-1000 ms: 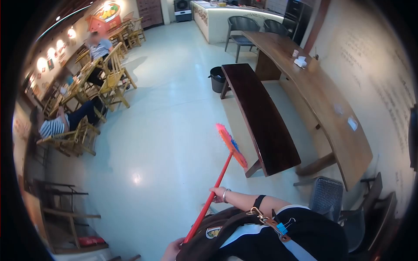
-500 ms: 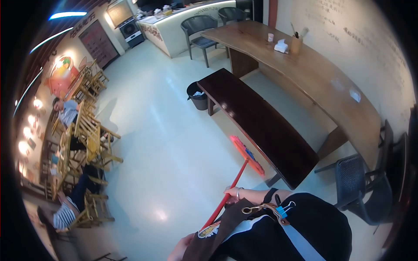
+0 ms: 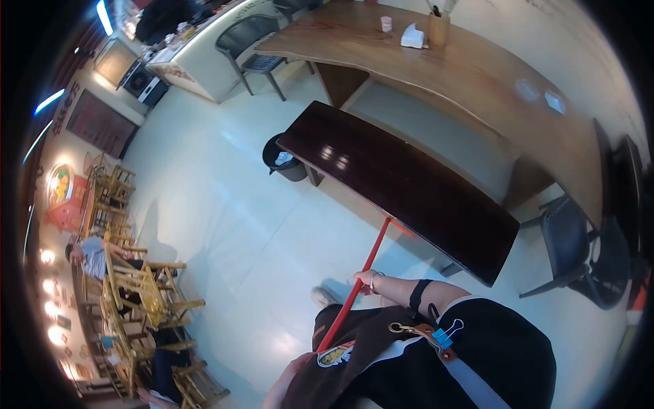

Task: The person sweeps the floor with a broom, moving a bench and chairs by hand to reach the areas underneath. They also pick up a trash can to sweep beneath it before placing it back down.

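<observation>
A red-handled mop (image 3: 351, 298) slants from my body toward the dark bench. My right hand (image 3: 368, 281), with a bracelet at its wrist, is wrapped round the middle of the handle. Lower down, my left hand (image 3: 294, 373) is closed at the handle's near end, partly hidden by the brown apron (image 3: 306, 388). Most of the mop's head is under the dark glossy bench (image 3: 402, 187); only a red edge shows below the bench's near side.
Beside the bench's far end stands a black bin (image 3: 286, 167) with white paper inside. A long wooden table (image 3: 470, 82) runs behind it, with a grey chair (image 3: 569, 232) at right. Bamboo chairs (image 3: 143, 286) and seated people line the left side.
The mop's head has gone from the open floor beside the bench to mostly underneath it. My view has turned, and a shoe now shows near the handle.
</observation>
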The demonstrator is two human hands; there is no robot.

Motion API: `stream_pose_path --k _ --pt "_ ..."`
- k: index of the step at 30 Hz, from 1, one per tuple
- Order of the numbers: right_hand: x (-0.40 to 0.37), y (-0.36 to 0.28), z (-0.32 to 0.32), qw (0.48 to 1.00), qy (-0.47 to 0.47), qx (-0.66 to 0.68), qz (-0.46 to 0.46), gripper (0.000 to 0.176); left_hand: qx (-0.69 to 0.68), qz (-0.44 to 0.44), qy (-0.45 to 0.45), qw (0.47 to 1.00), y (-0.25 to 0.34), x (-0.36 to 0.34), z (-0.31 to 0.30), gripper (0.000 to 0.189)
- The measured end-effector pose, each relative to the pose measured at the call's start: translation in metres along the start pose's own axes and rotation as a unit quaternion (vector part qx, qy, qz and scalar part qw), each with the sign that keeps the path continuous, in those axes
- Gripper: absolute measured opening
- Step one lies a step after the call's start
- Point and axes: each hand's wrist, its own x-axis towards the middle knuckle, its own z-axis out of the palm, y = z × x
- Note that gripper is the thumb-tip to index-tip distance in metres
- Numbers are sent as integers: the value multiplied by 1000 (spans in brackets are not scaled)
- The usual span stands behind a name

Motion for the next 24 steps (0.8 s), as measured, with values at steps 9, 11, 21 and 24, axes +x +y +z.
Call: stream_pose_path --k 9,11,21,24 --pt "59 -85 34 969 200 132 -52 24 11 25 -91 996 -21 138 -172 45" --pt "109 -99 51 930 251 217 -160 21 -1 94 -108 990 -40 194 -218 46" --pt "233 -251 126 814 225 418 -333 60 -50 81 -119 988 55 495 -255 34" --pt "253 -284 59 821 293 393 -292 35 28 50 -183 981 94 568 -222 29"
